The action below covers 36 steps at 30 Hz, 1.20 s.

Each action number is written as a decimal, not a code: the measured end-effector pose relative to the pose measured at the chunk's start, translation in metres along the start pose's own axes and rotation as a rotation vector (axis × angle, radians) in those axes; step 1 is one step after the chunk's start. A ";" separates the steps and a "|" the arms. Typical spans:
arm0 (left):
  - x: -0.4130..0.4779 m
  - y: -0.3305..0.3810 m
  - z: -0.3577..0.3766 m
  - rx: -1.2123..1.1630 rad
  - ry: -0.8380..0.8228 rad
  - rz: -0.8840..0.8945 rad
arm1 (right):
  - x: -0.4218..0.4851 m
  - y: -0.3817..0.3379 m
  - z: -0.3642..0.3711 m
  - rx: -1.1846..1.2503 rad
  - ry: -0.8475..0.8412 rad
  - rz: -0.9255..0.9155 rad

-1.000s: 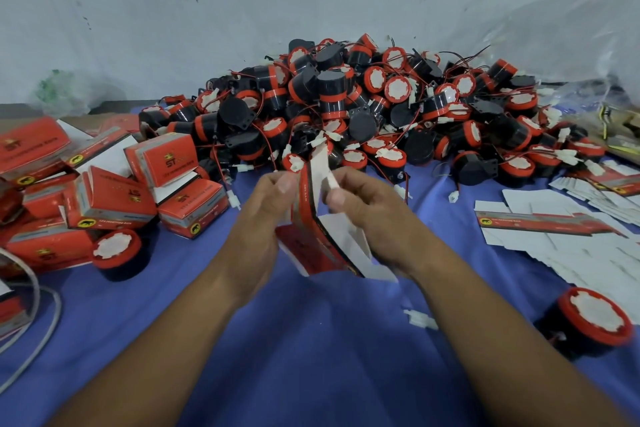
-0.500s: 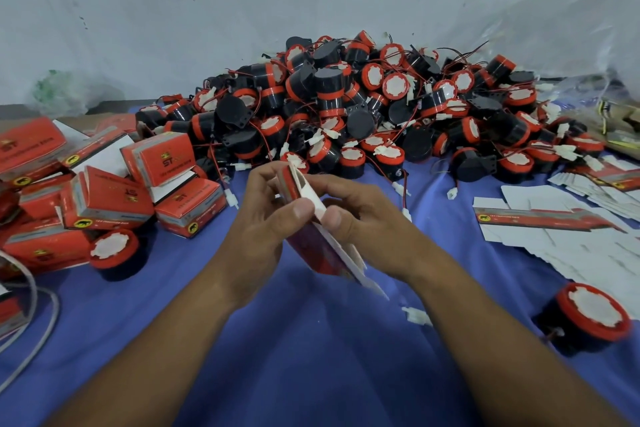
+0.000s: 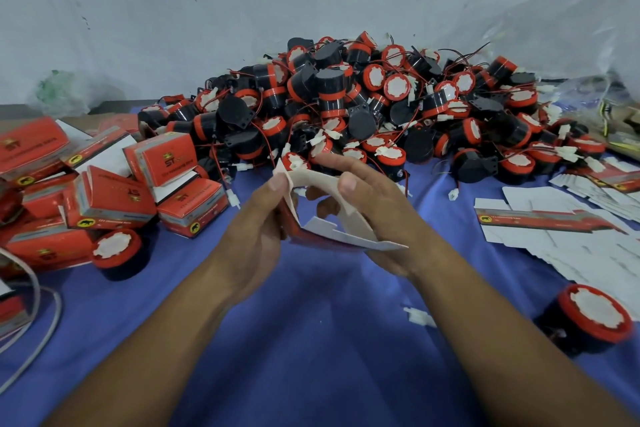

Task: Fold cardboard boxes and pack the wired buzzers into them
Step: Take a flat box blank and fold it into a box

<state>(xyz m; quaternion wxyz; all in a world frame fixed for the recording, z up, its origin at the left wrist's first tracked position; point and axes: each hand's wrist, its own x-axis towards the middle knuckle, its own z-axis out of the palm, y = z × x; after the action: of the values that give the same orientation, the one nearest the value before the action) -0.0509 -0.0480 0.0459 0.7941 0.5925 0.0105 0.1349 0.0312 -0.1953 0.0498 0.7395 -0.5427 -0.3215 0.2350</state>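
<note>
A half-opened cardboard box (image 3: pixel 311 179) is held just above the blue-covered bench (image 3: pixel 311 340), in front of the buzzer pile. It is gripped by both hands. Its left edge is pinched under the thumb of the left hand (image 3: pixel 258 229). Its upper panel is pressed by the thumb of the right hand (image 3: pixel 384 208), whose fingers are curled beneath and partly inside the opening. The hands are kept close together, joined only by the box. The white inner face of the box is turned towards the camera, its red printed side is seen below, and one white flap is left sticking out towards the lower right.

A large heap of black-and-red wired buzzers (image 3: pixel 346 107) is piled behind the hands, against the wall. To the left, a stack of closed red boxes (image 3: pixel 159 159) is laid in disorder; what is inside them cannot be seen. One loose buzzer (image 3: pixel 116 253) is stood just beside that stack, and another loose buzzer (image 3: pixel 595 315) is placed near the right edge. Unfolded flat box blanks (image 3: pixel 554 218) are spread at the right, mostly white side up.
</note>
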 end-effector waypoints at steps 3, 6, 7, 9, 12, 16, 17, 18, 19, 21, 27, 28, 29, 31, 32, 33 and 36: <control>0.001 -0.004 -0.005 0.019 -0.047 -0.086 | 0.000 0.002 -0.001 -0.076 0.051 0.017; 0.002 -0.008 -0.011 -0.025 -0.144 -0.155 | 0.002 0.005 -0.001 -0.020 0.071 0.030; 0.002 -0.008 -0.012 -0.035 -0.181 -0.177 | 0.004 0.005 -0.001 0.024 0.074 0.043; 0.000 -0.009 -0.012 -0.009 -0.242 -0.230 | 0.005 0.005 -0.001 0.099 0.069 0.071; -0.001 -0.013 -0.012 0.021 -0.204 -0.296 | 0.003 0.005 -0.003 0.045 0.096 0.044; 0.003 -0.018 -0.010 0.048 0.027 -0.260 | 0.001 0.012 0.000 -0.374 0.244 -0.005; 0.005 -0.019 -0.009 0.045 0.088 -0.237 | 0.001 0.014 0.000 -0.382 0.199 0.010; 0.006 -0.020 -0.009 0.037 0.147 -0.209 | 0.000 0.015 -0.001 -0.351 0.114 0.041; 0.007 -0.020 -0.009 0.023 0.201 -0.195 | 0.000 0.015 -0.003 -0.298 0.018 0.077; 0.009 -0.022 -0.014 0.021 0.250 -0.190 | -0.001 0.014 -0.006 -0.225 -0.104 0.135; 0.007 -0.023 -0.010 0.166 -0.007 0.025 | 0.006 0.020 -0.005 -0.026 0.115 0.112; 0.006 -0.024 -0.008 0.147 -0.034 0.065 | 0.007 0.019 -0.005 0.060 0.168 0.113; 0.007 -0.026 -0.008 0.155 -0.041 0.109 | 0.007 0.020 -0.005 0.132 0.205 0.114; 0.006 -0.029 -0.007 0.271 -0.057 0.158 | 0.007 0.020 -0.006 0.195 0.233 0.110; 0.005 -0.030 -0.006 0.354 -0.065 0.187 | 0.007 0.021 -0.004 0.185 0.228 0.101; 0.004 -0.032 -0.006 0.419 -0.071 0.222 | 0.007 0.022 -0.002 0.158 0.216 0.082; 0.007 -0.035 -0.011 0.372 0.076 0.232 | 0.007 0.029 0.004 -0.026 0.195 0.024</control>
<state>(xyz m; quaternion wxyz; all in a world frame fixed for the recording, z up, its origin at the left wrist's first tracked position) -0.0387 -0.0454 0.0112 0.6494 0.7205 -0.0032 0.2431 0.0327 -0.1794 0.0243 0.7574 -0.5763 -0.2446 0.1856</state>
